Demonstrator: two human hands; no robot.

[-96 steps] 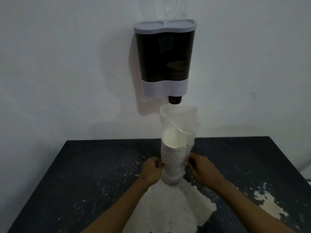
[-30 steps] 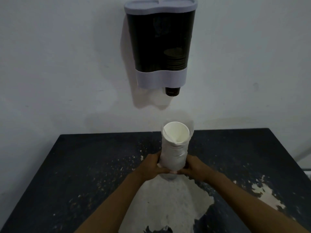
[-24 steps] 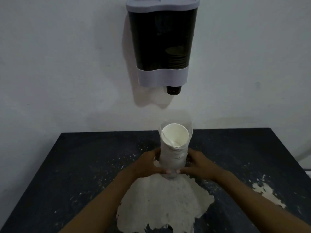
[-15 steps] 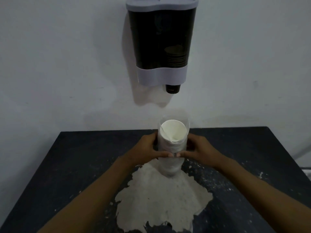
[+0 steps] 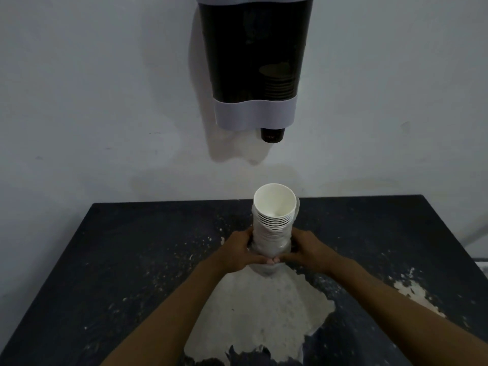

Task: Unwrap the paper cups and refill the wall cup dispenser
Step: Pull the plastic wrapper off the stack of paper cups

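Observation:
A stack of white paper cups [image 5: 273,220] stands upright on the dark table [image 5: 132,260], its open top facing me. A clear plastic wrapper [image 5: 269,250] is bunched low around the stack, leaving the upper rims bare. My left hand [image 5: 237,253] and my right hand [image 5: 307,250] clasp the wrapper and lower stack from either side, fingertips meeting in front. The wall cup dispenser [image 5: 253,62] hangs above, dark and translucent with a grey band. A few cups show inside its right column, and one dark cup [image 5: 272,134] pokes out below.
The table top has a large worn pale patch [image 5: 258,313] in front of the stack and smaller chipped spots at the right [image 5: 412,291]. A plain white wall [image 5: 92,101] rises behind the table.
The wrapper, which stood above the cups, has been pushed down the stack, exposing the upper rims. Both hands slid down with it. The view moved closer to the wall.

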